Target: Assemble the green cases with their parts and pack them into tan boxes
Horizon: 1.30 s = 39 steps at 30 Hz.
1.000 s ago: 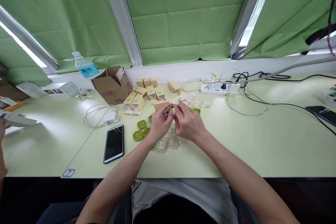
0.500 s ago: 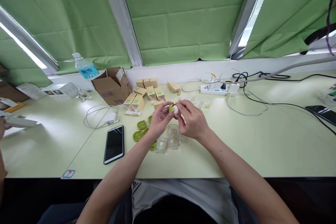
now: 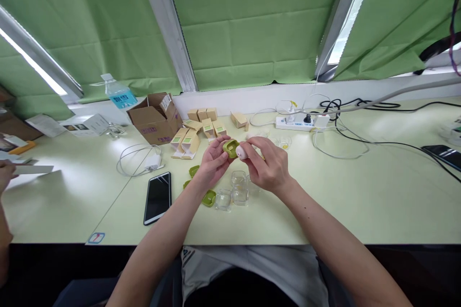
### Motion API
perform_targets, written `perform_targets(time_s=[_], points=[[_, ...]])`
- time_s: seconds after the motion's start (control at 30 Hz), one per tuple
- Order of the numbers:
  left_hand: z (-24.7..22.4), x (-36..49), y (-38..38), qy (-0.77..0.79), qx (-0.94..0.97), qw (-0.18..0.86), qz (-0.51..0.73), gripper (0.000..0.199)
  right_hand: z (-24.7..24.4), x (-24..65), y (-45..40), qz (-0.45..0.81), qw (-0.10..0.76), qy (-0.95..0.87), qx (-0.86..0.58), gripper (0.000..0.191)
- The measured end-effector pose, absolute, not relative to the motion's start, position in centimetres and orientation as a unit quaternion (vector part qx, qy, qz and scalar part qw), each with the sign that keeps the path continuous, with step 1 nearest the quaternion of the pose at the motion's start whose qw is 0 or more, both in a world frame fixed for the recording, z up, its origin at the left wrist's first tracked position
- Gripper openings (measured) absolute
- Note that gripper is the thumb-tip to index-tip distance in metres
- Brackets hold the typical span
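Between the thumb and fingers of my left hand is a small green tray, its hollow side showing. My right hand pinches a small pale pink rounded piece right beside the tray's right edge. Below my hands, several clear plastic cups stand together on the table. More green trays lie left of the cups, partly hidden by my left hand and forearm.
Small cardboard boxes and an open brown carton stand behind on the left. A phone lies left of my forearm. A power strip with cables is behind. Another person's hand is at the far left.
The green tray and the pink piece, close together before, are now further apart. My left hand has shifted slightly left, and the tray's hollow side has turned into view.
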<state>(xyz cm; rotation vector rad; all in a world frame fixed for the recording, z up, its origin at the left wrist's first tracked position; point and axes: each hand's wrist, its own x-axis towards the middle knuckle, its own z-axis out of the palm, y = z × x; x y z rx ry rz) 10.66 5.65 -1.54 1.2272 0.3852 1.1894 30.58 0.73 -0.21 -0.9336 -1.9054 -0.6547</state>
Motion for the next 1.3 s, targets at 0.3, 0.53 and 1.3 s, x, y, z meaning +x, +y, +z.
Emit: perform_targets(time_s=[0.3,0.53,1.3], points=[[-1.5,9.7,6.0,0.169,0.589,0.616,0.495,0.071,-0.1,30.0,0.5,-0.316,0.480,-0.757,-0.311,0.028],[-1.1,9.8,5.8,0.164,0.598,0.605,0.499,0.068,-0.8,30.1,0.8,-0.325,0.465,-0.764,-0.309,0.031],[-2.8,12.7,4.4,0.114,0.668,0.296,0.674,0.038,-1.0,27.2,1.2,0.406,0.701,-0.503,-0.302,0.062]])
